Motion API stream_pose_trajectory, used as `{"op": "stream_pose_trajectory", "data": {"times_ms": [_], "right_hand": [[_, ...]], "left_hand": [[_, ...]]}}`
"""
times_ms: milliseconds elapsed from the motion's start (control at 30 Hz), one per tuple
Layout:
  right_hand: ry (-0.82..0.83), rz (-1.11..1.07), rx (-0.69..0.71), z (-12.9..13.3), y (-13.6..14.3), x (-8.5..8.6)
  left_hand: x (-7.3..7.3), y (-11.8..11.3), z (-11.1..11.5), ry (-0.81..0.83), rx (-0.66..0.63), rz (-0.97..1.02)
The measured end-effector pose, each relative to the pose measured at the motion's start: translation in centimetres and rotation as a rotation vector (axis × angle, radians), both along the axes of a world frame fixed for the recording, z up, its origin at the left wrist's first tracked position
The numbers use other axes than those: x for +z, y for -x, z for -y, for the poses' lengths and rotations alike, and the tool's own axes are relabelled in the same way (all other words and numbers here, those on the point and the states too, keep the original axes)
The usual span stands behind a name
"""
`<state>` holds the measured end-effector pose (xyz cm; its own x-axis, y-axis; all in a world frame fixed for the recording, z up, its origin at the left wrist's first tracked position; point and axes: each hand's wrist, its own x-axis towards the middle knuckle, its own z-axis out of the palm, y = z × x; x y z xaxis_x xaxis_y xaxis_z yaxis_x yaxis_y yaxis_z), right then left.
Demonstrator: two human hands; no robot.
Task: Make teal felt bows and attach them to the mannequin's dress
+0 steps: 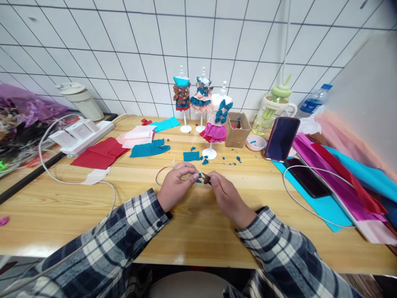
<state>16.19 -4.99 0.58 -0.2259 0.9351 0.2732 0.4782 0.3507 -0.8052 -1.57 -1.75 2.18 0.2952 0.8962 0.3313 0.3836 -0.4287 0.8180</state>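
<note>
My left hand (178,184) pinches a small teal scrap (199,175) between thumb and fingers. Close beside it on the right, my right hand (228,196) is closed on a small dark metal tool (205,178), which looks like little scissors; its tip touches or nearly touches the scrap. Just beyond my hands lie a teal fabric rectangle (191,156) and several small teal scraps. Behind these, a small mannequin (214,130) wears a pink and magenta dress with teal bows.
Two more dressed mannequins (181,97) stand behind. At left are a power strip (85,136), red fabric (101,152) and a white cable. At right stand a cardboard box (237,130), pink bowl (256,142), upright phone (282,138), green-lidded bottle (271,109) and coloured fabrics (341,178).
</note>
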Motion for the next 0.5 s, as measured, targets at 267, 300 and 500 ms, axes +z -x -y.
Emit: {"op": "stream_pose_trajectory", "data": {"times_ms": [267, 300, 500], "right_hand": [[0.181, 0.021, 0.046, 0.43, 0.47, -0.55], [0.197, 0.018, 0.045, 0.49, 0.52, -0.56], [0.219, -0.015, 0.022, 0.55, 0.72, -0.82]], "left_hand": [[-0.52, -0.25, 0.06, -0.094, 0.085, -0.07], [-0.57, -0.3, 0.08, -0.105, 0.097, -0.08], [-0.53, -0.41, 0.37, -0.178, 0.138, -0.192]]}}
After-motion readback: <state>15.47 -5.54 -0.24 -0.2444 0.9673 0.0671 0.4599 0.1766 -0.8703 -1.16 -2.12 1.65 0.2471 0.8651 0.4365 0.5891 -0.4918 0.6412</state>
